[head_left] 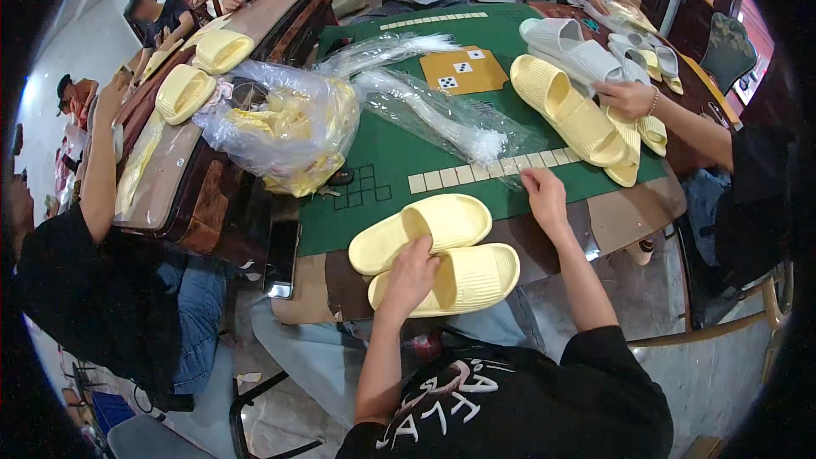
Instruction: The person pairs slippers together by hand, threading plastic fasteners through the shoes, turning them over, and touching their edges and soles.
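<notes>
- Two pale yellow slide sandals (442, 251) lie side by side at the near edge of the tabletop (620, 217), one just beyond the other, partly on the green mat (382, 157).
- Left hand (410, 276) rests on the nearer sandal, fingers curled over its strap and gripping it.
- Right hand (544, 195) lies further right, fingers bent down onto the clear plastic bags (450, 123) beside a row of cream tiles (476, 170); whether it pinches a bag I cannot tell.
- A crumpled plastic bag of yellow sandals (289, 127) sits far left on the mat.
- Another person's hand (625, 98) at the right touches a stack of yellow and white sandals (578, 93).
</notes>
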